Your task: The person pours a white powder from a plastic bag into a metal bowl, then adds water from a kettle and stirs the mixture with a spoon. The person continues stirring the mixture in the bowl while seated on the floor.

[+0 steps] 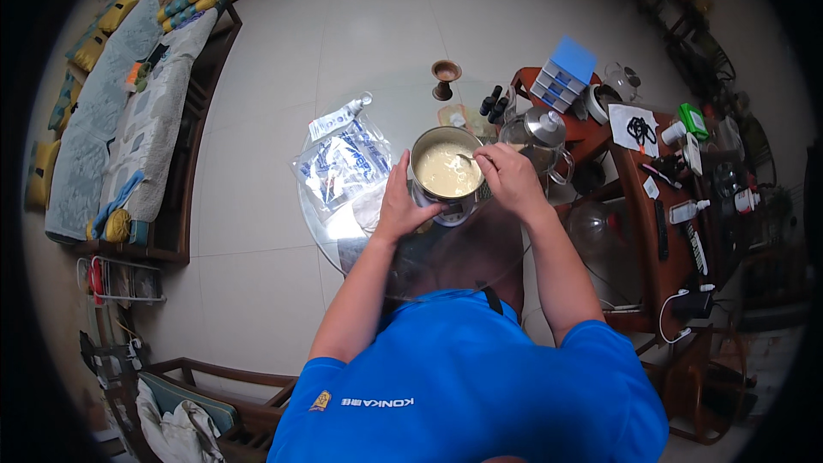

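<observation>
A round metal bowl (448, 195) with a pale, creamy mixture (443, 167) stands on a white kitchen scale (458, 217) on the round glass table. My left hand (404, 204) steadies the bowl from its left side, thumb near the scale's front. In my right hand (509, 179) is a metal spoon (464, 157), its tip in the mixture near the bowl's right side. A glass teapot with a metal lid (545, 127) is just beyond my right hand. Left of the bowl lie clear plastic bags with blue print (350, 164) and a white tube-like packet (334, 119).
Small dark bottles (492, 105) and a brown pedestal cup (445, 77) are beyond the bowl. At the right, a blue and white drawer box (564, 74) sits on a red-brown chair, beside a cluttered wooden table (633, 206). A covered sofa (138, 128) stands far left.
</observation>
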Demonstrator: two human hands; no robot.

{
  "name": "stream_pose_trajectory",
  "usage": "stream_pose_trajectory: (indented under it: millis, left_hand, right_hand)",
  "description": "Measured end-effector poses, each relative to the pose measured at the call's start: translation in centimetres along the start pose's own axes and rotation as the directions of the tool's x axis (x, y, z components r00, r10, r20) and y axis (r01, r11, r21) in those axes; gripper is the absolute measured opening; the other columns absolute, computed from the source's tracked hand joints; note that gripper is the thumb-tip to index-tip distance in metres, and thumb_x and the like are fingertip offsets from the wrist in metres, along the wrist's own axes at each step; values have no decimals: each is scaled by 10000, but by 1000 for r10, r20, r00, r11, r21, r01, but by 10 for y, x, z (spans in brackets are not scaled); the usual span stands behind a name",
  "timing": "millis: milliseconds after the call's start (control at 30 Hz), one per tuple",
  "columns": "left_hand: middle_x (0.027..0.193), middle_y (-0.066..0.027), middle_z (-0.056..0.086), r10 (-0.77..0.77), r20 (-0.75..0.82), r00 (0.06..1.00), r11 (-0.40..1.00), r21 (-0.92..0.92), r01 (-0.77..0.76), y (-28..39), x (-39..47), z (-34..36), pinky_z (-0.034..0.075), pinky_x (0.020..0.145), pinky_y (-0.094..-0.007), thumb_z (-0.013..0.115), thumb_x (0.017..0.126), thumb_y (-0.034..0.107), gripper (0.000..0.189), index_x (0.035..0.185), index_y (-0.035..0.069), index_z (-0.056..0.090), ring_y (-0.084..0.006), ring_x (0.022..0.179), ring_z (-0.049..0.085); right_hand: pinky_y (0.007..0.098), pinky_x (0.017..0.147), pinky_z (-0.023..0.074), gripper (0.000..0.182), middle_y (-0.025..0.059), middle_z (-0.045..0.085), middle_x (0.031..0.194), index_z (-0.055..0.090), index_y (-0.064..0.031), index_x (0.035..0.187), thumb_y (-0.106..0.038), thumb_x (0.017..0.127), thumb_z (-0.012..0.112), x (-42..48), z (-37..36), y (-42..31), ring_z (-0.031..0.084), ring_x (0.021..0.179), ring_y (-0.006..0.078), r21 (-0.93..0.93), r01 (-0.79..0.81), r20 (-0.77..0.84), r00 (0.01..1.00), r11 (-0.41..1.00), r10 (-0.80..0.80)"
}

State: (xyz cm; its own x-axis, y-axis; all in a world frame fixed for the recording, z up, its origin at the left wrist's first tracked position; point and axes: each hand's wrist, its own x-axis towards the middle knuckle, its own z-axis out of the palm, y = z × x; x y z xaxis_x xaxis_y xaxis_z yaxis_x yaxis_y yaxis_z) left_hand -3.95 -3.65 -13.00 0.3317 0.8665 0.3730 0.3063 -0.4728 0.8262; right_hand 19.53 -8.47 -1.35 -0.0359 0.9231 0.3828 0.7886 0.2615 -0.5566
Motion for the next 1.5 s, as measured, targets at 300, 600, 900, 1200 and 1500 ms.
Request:
stream_pose_trajectory:
  millis: [300, 600, 900, 1200, 1500]
  left_hand:
    - [1518, -226, 506, 40, -123, 992, 970, -233, -68, -30, -5, 8, 347, 1200, -431, 718, 902, 533, 899, 1545, -11, 403, -362, 1425, 478]
    - [1454, -205, 565, -14, -127, 992, 934, -356, -32, -34, -4, 6, 357, 1178, -403, 625, 991, 465, 692, 1471, -20, 504, -330, 1391, 509]
    - [1429, -192, 585, -37, -123, 992, 911, -412, -17, -40, -5, 8, 368, 1168, -389, 626, 1013, 433, 643, 1435, -42, 531, -298, 1371, 523]
    - [1432, -183, 579, -42, -109, 993, 931, -366, -1, -28, -6, 2, 376, 1162, -378, 578, 1043, 356, 557, 1435, -38, 533, -282, 1368, 524]
    - [1335, -164, 619, -126, -164, 978, 913, -404, 50, -28, -7, 6, 401, 1137, -378, 520, 1031, 216, 413, 1362, -26, 568, -272, 1289, 569]
  right_hand:
    - [355, 698, 542, 230, 137, 726, 828, 737, -23, 1045, -232, 990, 658, -9, 12, 17, 705, 734, 222, 370, -301, -70, 934, 879, 349]
    - [329, 674, 535, 235, 92, 714, 771, 705, -23, 1050, -228, 936, 718, -8, 23, 25, 678, 685, 174, 317, -326, -151, 910, 891, 386]
    - [322, 689, 534, 292, 70, 712, 796, 682, -30, 1101, -243, 917, 758, -22, 32, 39, 657, 698, 152, 399, -364, -101, 895, 841, 435]
    - [335, 594, 463, 240, 86, 611, 674, 653, -6, 869, -219, 968, 704, -84, 52, 30, 568, 608, 154, 448, -389, -267, 802, 805, 535]
    - [425, 543, 475, 215, 139, 601, 654, 626, -50, 769, -172, 922, 714, -138, 81, 22, 622, 575, 326, 266, -197, -177, 952, 943, 249]
